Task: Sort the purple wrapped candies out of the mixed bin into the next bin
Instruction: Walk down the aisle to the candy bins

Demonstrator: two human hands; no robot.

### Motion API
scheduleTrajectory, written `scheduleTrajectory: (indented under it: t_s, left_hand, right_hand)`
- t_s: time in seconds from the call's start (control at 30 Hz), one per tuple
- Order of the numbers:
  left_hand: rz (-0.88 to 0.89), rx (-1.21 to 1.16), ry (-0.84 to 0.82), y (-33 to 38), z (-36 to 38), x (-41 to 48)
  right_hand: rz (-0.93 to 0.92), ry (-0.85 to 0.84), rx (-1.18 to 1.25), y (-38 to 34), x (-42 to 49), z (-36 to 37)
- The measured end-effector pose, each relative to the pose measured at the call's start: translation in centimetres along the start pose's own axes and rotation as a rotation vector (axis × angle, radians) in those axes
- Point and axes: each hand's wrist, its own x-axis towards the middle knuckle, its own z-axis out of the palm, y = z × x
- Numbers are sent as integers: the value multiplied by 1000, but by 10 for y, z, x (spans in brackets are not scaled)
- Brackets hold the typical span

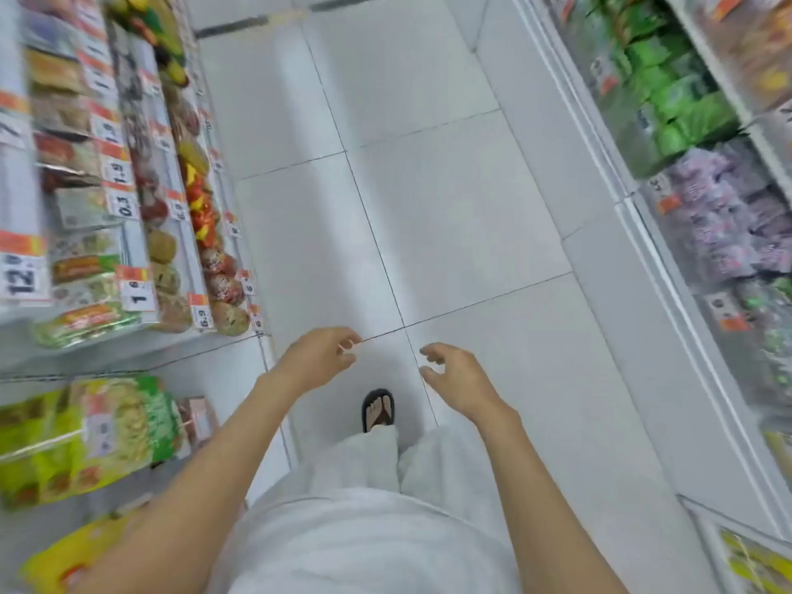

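I look down a shop aisle with both arms stretched out over the white tiled floor. My left hand (319,358) hangs with loosely curled fingers and holds nothing. My right hand (456,377) is beside it, fingers also relaxed and empty. On the right, a bin of purple wrapped candies (728,225) sits behind a clear front panel. Just beyond it lies a bin of green wrapped candies (681,100). Nearer to me is a bin with mixed green and purple wrappers (771,310). Both hands are well away from these bins. The picture is blurred.
Shelves on the left (128,207) carry packaged snacks, price tags and red and yellow candies (201,207). Yellow and green bags (85,435) fill a lower left shelf. A sandalled foot (378,410) stands on the floor (385,186). White bin fronts (621,293) line the right side.
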Motion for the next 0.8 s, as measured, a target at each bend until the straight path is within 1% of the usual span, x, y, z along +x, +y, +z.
scheduleTrajectory:
  t_s: [0.17,0.37,0.57,0.7,0.8]
  left_hand:
    - [-39,-49,-4,2,-41,46]
    - [-59,-102,-10,12,-102,147]
    - [-136,-132,24,27,-205,252]
    - [-159,-225,93,32,-281,312]
    - [-185,-313,145,20,-338,352]
  right_hand:
    - [-5,-68,-109,-39,62,-29]
    - [-36,-74,-167,-79,171,-91]
    - [-61,-159,-193,-146,303,-172]
    - [-99,-201,-239,-213,384,-219]
    - [-136,-251,-296,-271,443,-240]
